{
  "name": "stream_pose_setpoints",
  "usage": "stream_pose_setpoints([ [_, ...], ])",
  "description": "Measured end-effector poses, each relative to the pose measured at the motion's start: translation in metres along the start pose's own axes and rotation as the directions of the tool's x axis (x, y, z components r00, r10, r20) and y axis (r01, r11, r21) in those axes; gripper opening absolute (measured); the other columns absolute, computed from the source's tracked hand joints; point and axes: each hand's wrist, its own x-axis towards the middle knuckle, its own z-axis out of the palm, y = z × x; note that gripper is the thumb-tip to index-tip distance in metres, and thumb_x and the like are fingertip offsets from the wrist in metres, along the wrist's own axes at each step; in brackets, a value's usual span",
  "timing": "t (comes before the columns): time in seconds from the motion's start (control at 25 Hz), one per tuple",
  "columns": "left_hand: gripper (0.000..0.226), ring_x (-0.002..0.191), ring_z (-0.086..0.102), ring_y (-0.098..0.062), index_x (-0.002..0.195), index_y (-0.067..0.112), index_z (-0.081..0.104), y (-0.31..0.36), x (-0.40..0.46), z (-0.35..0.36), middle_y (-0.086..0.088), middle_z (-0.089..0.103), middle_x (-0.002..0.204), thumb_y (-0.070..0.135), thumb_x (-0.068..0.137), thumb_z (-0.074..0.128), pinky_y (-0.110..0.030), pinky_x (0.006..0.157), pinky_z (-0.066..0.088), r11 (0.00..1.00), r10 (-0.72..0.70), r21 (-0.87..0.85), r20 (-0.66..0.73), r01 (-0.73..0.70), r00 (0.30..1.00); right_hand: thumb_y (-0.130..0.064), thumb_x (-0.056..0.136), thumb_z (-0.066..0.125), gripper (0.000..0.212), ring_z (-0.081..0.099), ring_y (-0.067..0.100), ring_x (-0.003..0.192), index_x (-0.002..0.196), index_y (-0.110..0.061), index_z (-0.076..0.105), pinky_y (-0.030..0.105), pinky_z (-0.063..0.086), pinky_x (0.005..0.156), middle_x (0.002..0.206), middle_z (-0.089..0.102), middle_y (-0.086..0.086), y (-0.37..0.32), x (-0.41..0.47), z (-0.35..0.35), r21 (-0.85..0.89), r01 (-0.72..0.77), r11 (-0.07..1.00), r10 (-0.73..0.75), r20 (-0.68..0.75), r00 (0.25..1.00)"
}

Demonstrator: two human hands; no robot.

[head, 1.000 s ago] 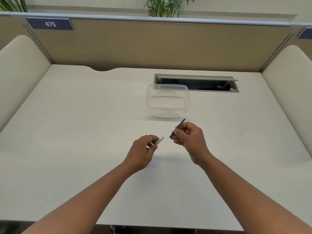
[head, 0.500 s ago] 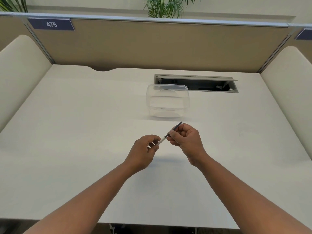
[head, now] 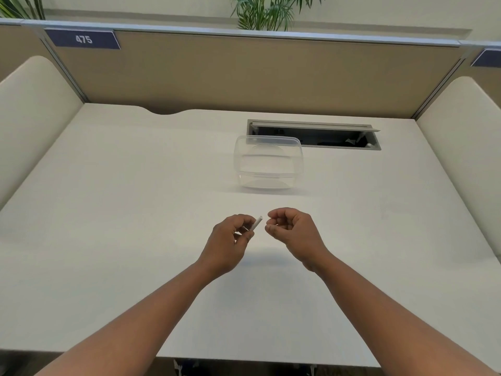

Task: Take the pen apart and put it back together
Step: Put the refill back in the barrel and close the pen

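Both hands hover over the white desk, close together but not touching. My left hand is curled, thumb and fingers pinching a white pen barrel; the barrel's free end sticks up and to the right, toward the other hand, with a small gap between them. My right hand is closed into a loose fist, fingertips tucked against the thumb; I cannot tell whether anything is held inside it, since no pen part shows from this angle. Beyond the hands, well apart from them, a clear plastic container sits on the desk, just in front of an open cable hatch. A tan partition with a blue 475 tag backs the desk
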Motion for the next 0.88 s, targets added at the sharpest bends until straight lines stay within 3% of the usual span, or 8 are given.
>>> stream_pose_setpoints([
  [0.2, 0.018, 0.092, 0.064, -0.011, 0.104, 0.023, 0.069, 0.001, -0.001, 0.000, 0.011, 0.069, 0.098, 0.009, 0.093, 0.064, -0.030, 0.080, 0.057, 1.000, -0.007, -0.003, -0.006, 0.007, 1.000, -0.011, 0.084, 0.073, 0.017, 0.063, 0.007, 0.068, 0.098, -0.021, 0.072, 0.031, 0.057, 0.078, 0.082, 0.072, -0.005, 0.014, 0.003, -0.007, -0.122, -0.047, 0.991, 0.034, -0.103, 0.994],
  [0.4, 0.019, 0.089, 0.064, -0.008, 0.102, 0.024, 0.068, 0.003, -0.002, -0.002, 0.013, 0.068, 0.093, 0.009, 0.094, 0.064, -0.026, 0.076, 0.056, 0.999, -0.035, -0.015, -0.004, 0.035, 0.999, -0.009, 0.085, 0.068, 0.019, 0.062, 0.008, 0.070, 0.100, -0.020, 0.069, 0.020, 0.048, 0.061, 0.095, 0.070, -0.001, 0.040, 0.006, -0.024, -0.222, -0.157, 0.962, 0.094, -0.268, 0.959],
  [0.56, 0.019, 0.067, 0.059, 0.000, 0.101, 0.026, 0.067, 0.003, -0.002, -0.002, 0.014, 0.066, 0.089, 0.009, 0.095, 0.063, -0.016, 0.061, 0.045, 0.997, -0.068, -0.035, 0.011, 0.068, 0.998, -0.008, 0.083, 0.067, 0.020, 0.062, 0.015, 0.079, 0.100, -0.018, 0.067, 0.024, 0.046, 0.062, 0.097, 0.067, 0.000, 0.058, 0.009, -0.038, -0.263, -0.222, 0.939, 0.128, -0.333, 0.934],
  [0.88, 0.021, 0.065, 0.062, -0.006, 0.093, 0.029, 0.063, 0.003, 0.000, -0.001, 0.012, 0.066, 0.086, 0.008, 0.094, 0.062, -0.022, 0.068, 0.049, 0.996, -0.074, -0.058, 0.003, 0.074, 0.997, -0.014, 0.084, 0.072, 0.018, 0.063, 0.019, 0.085, 0.101, -0.017, 0.066, 0.029, 0.049, 0.071, 0.092, 0.067, 0.000, 0.074, 0.021, -0.048, -0.311, -0.287, 0.906, 0.176, -0.341, 0.923],
])
